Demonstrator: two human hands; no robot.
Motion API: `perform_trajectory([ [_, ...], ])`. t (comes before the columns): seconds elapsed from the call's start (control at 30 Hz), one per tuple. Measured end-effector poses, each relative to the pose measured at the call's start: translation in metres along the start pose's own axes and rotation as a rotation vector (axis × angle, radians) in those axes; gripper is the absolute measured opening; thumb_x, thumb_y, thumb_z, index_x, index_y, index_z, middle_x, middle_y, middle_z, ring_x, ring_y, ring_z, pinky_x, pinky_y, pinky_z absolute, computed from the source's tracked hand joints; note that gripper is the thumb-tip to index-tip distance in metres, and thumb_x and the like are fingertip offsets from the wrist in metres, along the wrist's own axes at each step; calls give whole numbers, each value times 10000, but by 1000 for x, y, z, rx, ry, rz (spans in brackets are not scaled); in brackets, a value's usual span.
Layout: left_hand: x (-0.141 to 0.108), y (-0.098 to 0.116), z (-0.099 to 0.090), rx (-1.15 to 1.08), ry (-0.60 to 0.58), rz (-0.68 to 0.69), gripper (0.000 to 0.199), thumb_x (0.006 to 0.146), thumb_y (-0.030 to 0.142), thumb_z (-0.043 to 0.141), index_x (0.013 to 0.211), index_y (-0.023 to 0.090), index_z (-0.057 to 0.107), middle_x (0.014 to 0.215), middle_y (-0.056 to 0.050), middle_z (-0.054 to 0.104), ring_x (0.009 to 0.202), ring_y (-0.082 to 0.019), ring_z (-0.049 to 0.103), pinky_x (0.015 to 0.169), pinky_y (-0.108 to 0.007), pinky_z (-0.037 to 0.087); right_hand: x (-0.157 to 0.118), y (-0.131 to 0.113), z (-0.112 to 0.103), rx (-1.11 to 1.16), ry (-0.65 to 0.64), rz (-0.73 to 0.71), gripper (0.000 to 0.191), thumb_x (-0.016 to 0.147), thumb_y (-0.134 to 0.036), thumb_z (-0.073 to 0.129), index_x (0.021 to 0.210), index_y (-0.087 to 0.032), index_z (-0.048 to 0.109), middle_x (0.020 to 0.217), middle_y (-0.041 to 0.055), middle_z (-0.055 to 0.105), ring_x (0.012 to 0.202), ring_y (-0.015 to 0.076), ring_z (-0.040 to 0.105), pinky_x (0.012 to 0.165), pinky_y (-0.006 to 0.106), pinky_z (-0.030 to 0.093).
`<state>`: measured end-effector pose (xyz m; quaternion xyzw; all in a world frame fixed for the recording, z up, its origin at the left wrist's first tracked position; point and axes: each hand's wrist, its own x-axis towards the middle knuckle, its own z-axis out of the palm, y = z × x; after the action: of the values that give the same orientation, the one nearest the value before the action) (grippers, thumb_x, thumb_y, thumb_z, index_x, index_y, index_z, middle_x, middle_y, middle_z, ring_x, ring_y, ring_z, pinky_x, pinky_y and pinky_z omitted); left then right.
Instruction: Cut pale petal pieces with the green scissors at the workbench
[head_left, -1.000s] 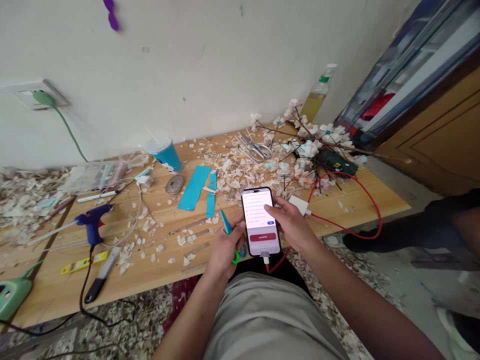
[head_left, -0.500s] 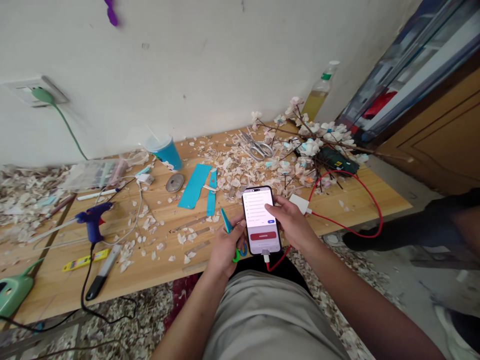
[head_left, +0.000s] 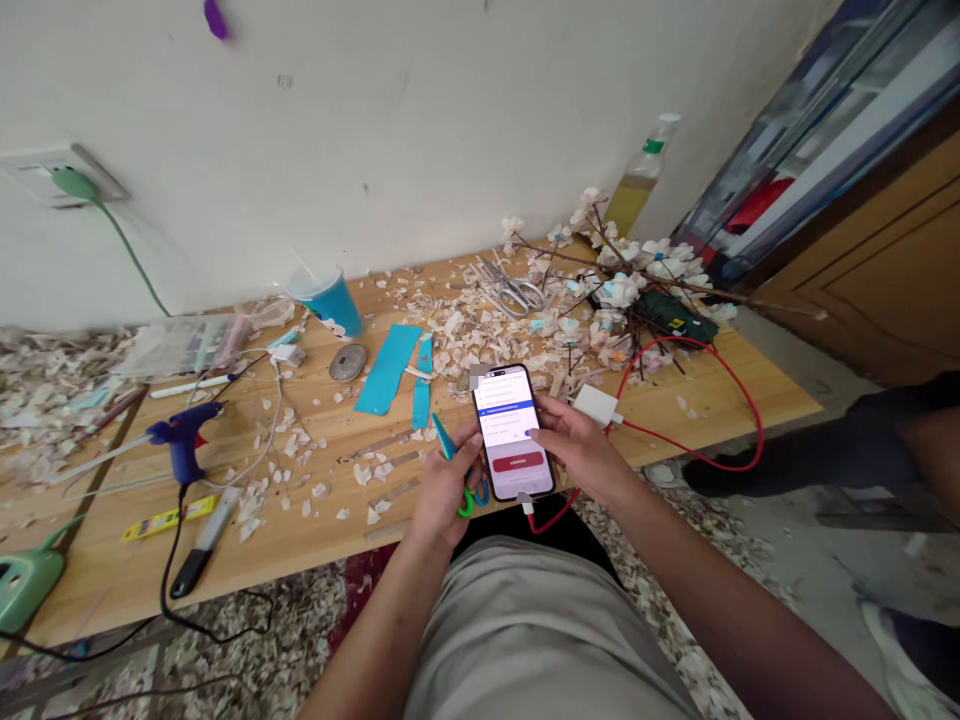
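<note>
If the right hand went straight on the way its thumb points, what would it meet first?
The phone, most likely: the right hand has its thumb over the lit screen. Whether thumb and glass touch, this one view doesn't settle.

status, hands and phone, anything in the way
Left hand holding scissors and phone. Right hand on phone too, thumb over screen. Red cable at phone's bottom.

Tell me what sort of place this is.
Probably a craft workspace, judging by the blue glue gun, the branches with pale flowers and the petal-like scraps strewn over the wooden table.
</note>
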<state>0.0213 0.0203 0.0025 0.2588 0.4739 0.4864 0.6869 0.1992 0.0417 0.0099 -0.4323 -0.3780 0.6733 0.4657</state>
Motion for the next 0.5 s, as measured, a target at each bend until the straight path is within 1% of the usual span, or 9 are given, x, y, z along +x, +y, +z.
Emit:
perform_trajectory([
  [0.07, -1, 0, 0, 0, 1, -1, 516, 739, 411, 754, 1148, 105, 675, 477, 72, 402, 443, -51, 286, 445, -187, 246, -1, -1, -1, 33, -10, 25, 501, 755, -357, 738, 1223, -226, 616, 1174, 58, 699, 1069, 235, 658, 886, 350, 525],
  [0.13, -1, 1, 1, -8, -2, -1, 519, 747, 401, 750, 1160, 96, 668, 459, 79, 379, 444, -51, 280, 457, -185, 262, -2, 0, 0, 64, 7, 60, 498, 783, -418, 706, 1235, -231, 619, 1182, 62, 697, 1053, 245, 667, 852, 357, 541],
  [0.27, 1, 0, 1, -7, 6, -17, 563, 724, 427, 760, 1165, 90, 662, 455, 84, 357, 433, -57, 276, 443, -194, 255, 0, 13, 3, 71, 131, 58, 519, 759, -497, 709, 1210, -248, 642, 1200, 47, 693, 1094, 254, 651, 893, 384, 537],
  [0.37, 3, 0, -1, 64, 10, -13, 544, 772, 437, 707, 1190, 93, 648, 474, 81, 346, 430, -66, 280, 435, -203, 253, 2, 29, 5, 67, 195, 24, 472, 777, -543, 690, 1153, -258, 673, 1180, 35, 702, 1063, 245, 662, 894, 384, 531],
  [0.4, 2, 1, -1, 120, 22, 11, 519, 800, 428, 678, 1199, 98, 645, 494, 71, 371, 436, -70, 294, 437, -207, 265, 2, 33, 5, 55, 211, 9, 462, 782, -548, 687, 1145, -261, 678, 1165, 32, 708, 1041, 243, 669, 882, 380, 531],
  [0.43, 0, 2, -2, 198, 52, 64, 489, 824, 413, 652, 1208, 109, 643, 533, 51, 421, 451, -76, 326, 448, -211, 291, 2, 35, 6, 26, 228, -9, 456, 789, -552, 684, 1143, -264, 681, 1148, 29, 714, 1020, 240, 673, 871, 374, 529],
  [0.47, -3, 5, -2, 301, 106, 153, 458, 846, 394, 629, 1219, 129, 640, 600, 23, 489, 483, -85, 379, 473, -219, 333, 2, 37, 6, -22, 242, -28, 451, 799, -555, 674, 1143, -264, 683, 1131, 28, 719, 1003, 239, 674, 863, 368, 526],
  [0.5, -8, 8, -2, 426, 181, 275, 425, 864, 373, 609, 1228, 154, 637, 702, -13, 556, 538, -100, 446, 517, -231, 384, 1, 36, 7, -87, 252, -47, 444, 815, -559, 656, 1142, -261, 686, 1115, 27, 723, 991, 239, 671, 857, 362, 520],
])
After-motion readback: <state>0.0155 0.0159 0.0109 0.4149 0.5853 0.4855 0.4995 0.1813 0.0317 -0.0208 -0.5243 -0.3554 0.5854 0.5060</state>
